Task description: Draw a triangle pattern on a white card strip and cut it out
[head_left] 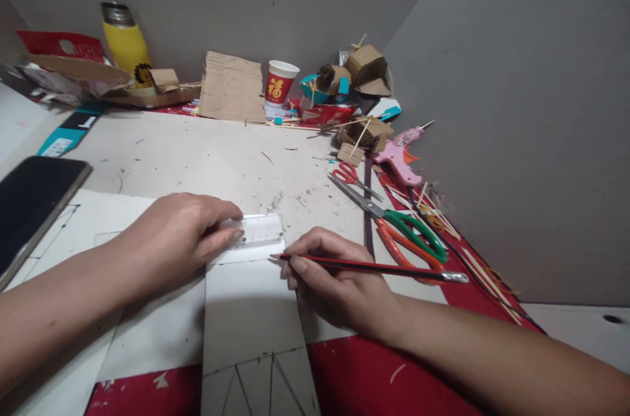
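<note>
My left hand (191,226) pinches the left end of a clear plastic ruler (260,229) that lies across a white strip of card (253,311). In my right hand (339,278) is a red and black pencil (364,265), its tip touching the card just below the ruler. A thin pencil line runs across the strip there. Nearer to me, the same strip bears another cross line with slanted lines drawn below it. Part of the ruler is hidden behind my left fingers.
To the left lie a phone (39,199) and a drawn-on white sheet (54,324). On the right are green-and-orange-handled scissors (394,226), small red scissors (349,173) and a pink glue gun (401,157). A yellow bottle (125,45), paper cup (281,84) and cardboard piece (232,88) stand behind.
</note>
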Demonstrator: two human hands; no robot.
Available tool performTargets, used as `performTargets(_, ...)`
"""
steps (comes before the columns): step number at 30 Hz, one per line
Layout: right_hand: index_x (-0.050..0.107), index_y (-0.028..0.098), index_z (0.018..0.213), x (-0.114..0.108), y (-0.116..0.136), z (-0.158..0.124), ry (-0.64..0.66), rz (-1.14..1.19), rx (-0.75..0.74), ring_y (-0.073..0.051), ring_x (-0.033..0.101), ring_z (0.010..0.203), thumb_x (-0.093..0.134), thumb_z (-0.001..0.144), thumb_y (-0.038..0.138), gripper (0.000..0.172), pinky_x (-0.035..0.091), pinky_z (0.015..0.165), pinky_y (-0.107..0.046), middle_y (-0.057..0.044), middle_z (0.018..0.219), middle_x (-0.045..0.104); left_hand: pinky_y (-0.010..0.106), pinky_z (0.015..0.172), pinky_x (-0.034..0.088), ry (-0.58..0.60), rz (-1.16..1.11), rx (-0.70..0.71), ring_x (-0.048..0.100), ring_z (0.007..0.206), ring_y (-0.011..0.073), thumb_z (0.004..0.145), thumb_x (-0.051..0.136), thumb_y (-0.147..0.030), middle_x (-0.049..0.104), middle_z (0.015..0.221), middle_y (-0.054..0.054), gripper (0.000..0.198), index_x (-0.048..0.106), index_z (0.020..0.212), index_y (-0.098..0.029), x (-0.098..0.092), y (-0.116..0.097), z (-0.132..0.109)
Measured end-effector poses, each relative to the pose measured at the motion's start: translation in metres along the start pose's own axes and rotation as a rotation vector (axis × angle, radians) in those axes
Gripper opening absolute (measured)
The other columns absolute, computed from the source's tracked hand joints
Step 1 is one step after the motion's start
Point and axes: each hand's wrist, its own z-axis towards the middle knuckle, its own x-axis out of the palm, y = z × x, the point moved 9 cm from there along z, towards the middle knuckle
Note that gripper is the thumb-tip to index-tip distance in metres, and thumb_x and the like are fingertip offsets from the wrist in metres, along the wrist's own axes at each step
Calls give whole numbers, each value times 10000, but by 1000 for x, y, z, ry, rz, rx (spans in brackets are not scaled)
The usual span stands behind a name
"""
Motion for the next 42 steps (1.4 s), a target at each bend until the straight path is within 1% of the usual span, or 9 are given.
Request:
performTargets(5,681,199,887,5,19,-2,58,-233,-70,-150,669,677,623,886,231,66,512,616,-260,-28,747,731,296,634,459,17,36,-60,681,720,206,934,524,-398,772,874,60,277,744,993,-239,-12,8,-15)
performTargets(8,690,189,870,8,28,-2,66,-332,-105,-149,673,665,598,874,217,96,509,599,-246,-34,746,739,318,653,477,22,48,-76,682,734,215,938,507,-409,772,896,68,304,745,1001,-231,-13,10,-25)
performTargets(12,690,186,866,9,28,-1,66,-386,-113,-142,659,643,583,883,219,113,497,571,-231,-30,734,732,331,667,480,37,61,-85,680,767,225,942,498,-399,764,901,70,316,747,1005,-215,-10,11,-31)
performTargets(15,687,197,873,9,27,-1,64,-403,-118,-139,661,651,582,898,232,114,495,578,-225,-20,743,735,317,652,469,35,47,-68,672,752,213,938,504,-381,753,881,64,307,750,1003,-210,-10,12,-31)
performTargets(20,681,215,894,9,22,-3,82,-408,-116,-131,659,653,599,905,228,84,491,590,-217,2,747,734,315,688,474,64,44,-58,677,789,202,958,505,-375,750,911,51,293,739,1029,-215,-11,15,-33)
performTargets(24,677,230,913,8,23,-4,65,-417,-156,-112,653,662,619,900,182,77,478,596,-196,25,759,727,320,708,486,105,64,-38,691,850,217,965,502,-386,761,969,52,305,724,1098,-225,-12,17,-36)
performTargets(28,672,223,932,10,27,-4,75,-418,-201,-110,653,659,609,906,175,83,478,595,-199,20,770,726,307,690,490,136,96,-2,698,871,222,970,501,-388,768,974,56,319,723,1141,-235,-13,17,-37)
performTargets(37,665,205,935,11,26,-4,112,-417,-175,-142,660,654,577,931,236,93,484,573,-241,-16,760,729,300,680,477,151,60,-46,689,806,212,946,557,-411,768,908,52,300,747,1121,-260,-14,25,-37)
performTargets(42,666,213,926,11,27,-4,121,-427,-176,-150,665,657,573,935,244,99,487,577,-253,-18,764,729,297,707,479,147,39,-67,689,825,208,953,547,-426,769,945,52,312,737,1141,-266,-11,28,-36)
